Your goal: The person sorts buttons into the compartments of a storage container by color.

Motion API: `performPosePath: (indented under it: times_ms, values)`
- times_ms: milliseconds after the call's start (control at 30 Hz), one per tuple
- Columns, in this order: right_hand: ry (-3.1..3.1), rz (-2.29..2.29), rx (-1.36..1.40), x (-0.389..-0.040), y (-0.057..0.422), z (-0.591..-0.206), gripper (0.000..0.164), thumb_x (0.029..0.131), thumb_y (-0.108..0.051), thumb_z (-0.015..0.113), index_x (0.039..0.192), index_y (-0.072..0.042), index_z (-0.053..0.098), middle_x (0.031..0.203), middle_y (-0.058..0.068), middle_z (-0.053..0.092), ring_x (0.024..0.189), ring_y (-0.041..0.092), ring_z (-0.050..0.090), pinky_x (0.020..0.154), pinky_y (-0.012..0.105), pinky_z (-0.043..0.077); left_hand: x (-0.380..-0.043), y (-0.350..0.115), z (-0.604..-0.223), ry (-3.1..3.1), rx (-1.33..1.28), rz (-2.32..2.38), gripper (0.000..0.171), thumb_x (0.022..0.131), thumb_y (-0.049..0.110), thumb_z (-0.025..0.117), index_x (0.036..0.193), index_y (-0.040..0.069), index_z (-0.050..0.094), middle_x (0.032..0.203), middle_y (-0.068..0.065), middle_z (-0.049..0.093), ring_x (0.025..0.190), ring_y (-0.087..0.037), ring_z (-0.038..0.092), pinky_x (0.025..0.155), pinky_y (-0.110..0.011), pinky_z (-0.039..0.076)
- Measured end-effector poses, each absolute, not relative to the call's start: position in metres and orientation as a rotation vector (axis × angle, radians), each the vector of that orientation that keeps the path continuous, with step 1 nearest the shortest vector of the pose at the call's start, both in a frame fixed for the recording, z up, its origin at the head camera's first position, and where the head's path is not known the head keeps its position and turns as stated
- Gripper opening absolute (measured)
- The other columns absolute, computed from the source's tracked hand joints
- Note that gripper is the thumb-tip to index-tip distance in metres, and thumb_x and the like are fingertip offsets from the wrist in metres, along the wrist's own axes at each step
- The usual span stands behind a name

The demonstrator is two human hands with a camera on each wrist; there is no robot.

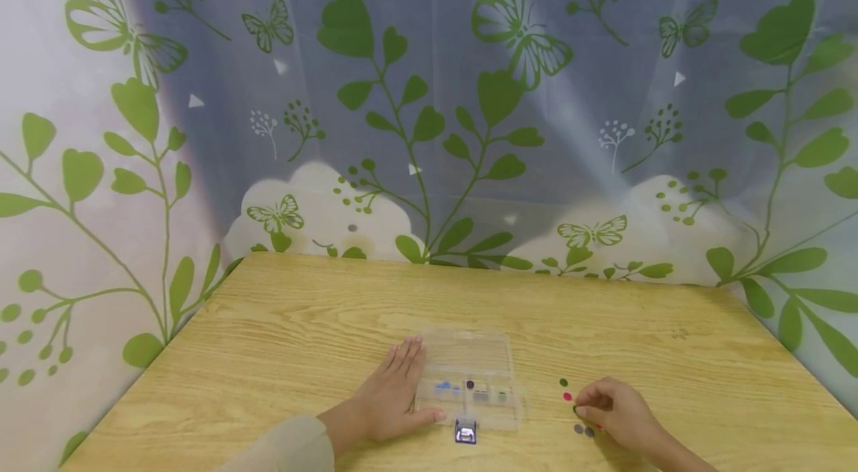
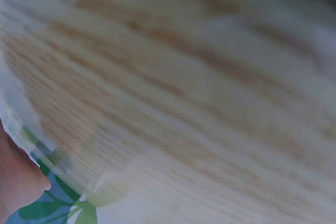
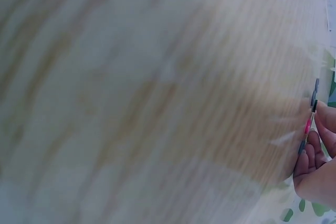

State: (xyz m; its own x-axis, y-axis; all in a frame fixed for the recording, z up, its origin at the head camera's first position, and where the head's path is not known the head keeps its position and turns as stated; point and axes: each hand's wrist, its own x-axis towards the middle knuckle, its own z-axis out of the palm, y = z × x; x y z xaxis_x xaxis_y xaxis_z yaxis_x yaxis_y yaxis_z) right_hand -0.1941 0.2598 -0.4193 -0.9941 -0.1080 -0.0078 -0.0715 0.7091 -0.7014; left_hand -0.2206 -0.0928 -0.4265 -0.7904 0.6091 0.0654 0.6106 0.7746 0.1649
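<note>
In the head view, a clear plastic box (image 1: 467,348) lies with its lid folded back on the table. My left hand (image 1: 394,396) rests along its left side, fingers straight and spread, thumb reaching over the front edge. Inside the compartments are blue pieces (image 1: 445,387) and a dark round disc (image 1: 470,385). To the right of the box, my right hand (image 1: 620,410) pinches a small dark green disc (image 1: 575,409) between thumb and forefinger, low over the wood. Close by lie a green disc (image 1: 564,383), a pink-red disc (image 1: 567,397) and two grey discs (image 1: 579,429).
A small purple-framed square piece (image 1: 465,432) sits at the box's front edge. The wood-grain table (image 1: 322,308) runs back to a curtain (image 1: 429,122) printed with green leaves and butterflies. Both wrist views show mostly blurred wood grain.
</note>
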Motion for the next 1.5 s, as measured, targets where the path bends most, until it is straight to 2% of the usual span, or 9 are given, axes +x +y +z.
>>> performPosePath:
  times_ms: [433,900,1233,1500]
  values:
    - [2.924,-1.093,-0.09,-0.1948,0.2555,-0.4202,0.008,0.08,-0.007,0.069,0.086,-0.004,0.065,0.083,0.001,0.059,0.071,0.004,0.051,0.064,0.016,0.045,-0.2217,-0.0928,-0.4278,-2.961,-1.016,-0.322,0.092,0.09,0.064,0.035,0.144,-0.007,0.018,0.153,-0.025,0.009,0.143,-0.036,0.011,0.117,-0.047,0.014]
    - [2.91,-1.11,-0.084,-0.1953,0.2544,-0.4219,0.008,0.081,-0.007,0.068,0.082,-0.003,0.06,0.077,0.001,0.058,0.066,0.004,0.048,0.059,0.016,0.043,-0.2221,-0.0932,-0.4295,-2.953,-1.009,-0.309,0.092,0.09,0.064,0.035,0.144,-0.007,0.018,0.153,-0.025,0.01,0.143,-0.036,0.012,0.117,-0.046,0.015]
    - [2.877,-1.185,-0.144,-0.1937,0.2559,-0.4194,0.012,0.082,-0.01,0.067,0.08,-0.001,0.059,0.07,0.001,0.057,0.057,0.002,0.044,0.05,0.017,0.041,-0.2215,-0.0927,-0.4279,-2.943,-1.014,-0.304,0.092,0.089,0.064,0.036,0.144,-0.008,0.018,0.153,-0.026,0.012,0.142,-0.037,0.014,0.117,-0.046,0.016]
    - [2.903,-1.167,-0.004,-0.1957,0.2533,-0.4182,0.008,0.084,-0.008,0.065,0.081,-0.001,0.062,0.072,0.0,0.057,0.057,0.004,0.044,0.05,0.018,0.04,-0.2216,-0.0928,-0.4285,-2.931,-1.016,-0.298,0.092,0.089,0.064,0.036,0.144,-0.008,0.019,0.152,-0.026,0.013,0.142,-0.037,0.015,0.117,-0.047,0.017]
